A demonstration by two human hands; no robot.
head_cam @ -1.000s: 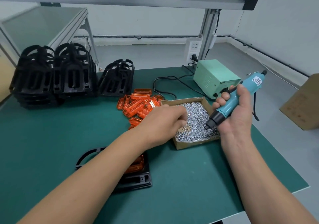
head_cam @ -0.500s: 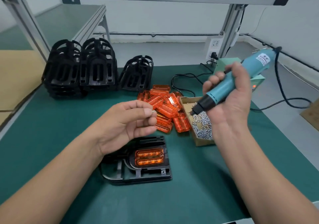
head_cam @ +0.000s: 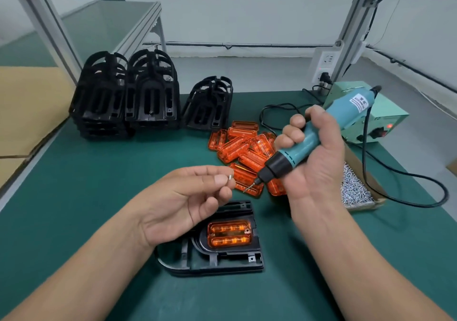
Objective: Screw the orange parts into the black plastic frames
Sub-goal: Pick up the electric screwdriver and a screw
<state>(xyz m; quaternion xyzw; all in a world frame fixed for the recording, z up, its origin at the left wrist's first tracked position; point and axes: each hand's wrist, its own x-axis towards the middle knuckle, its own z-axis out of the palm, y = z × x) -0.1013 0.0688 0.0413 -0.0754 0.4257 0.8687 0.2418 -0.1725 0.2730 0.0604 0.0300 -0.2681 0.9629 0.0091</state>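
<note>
At frame centre the left hand [head_cam: 183,204] pinches a screw [head_cam: 230,178]; just to its right the right hand [head_cam: 314,157] grips the screwdriver [head_cam: 321,132], bit slanting down-left toward the screw. The black frame [head_cam: 217,266], orange part [head_cam: 230,234] seated, lies below both.

Bare bench [head_cam: 74,197] stretched left of and before the black frame [head_cam: 222,263]. Behind it the heap of orange parts [head_cam: 242,147] and stacked frames [head_cam: 128,103] blocked the way; the screw box [head_cam: 356,192] and looping cable [head_cam: 420,179] crowded the right.
</note>
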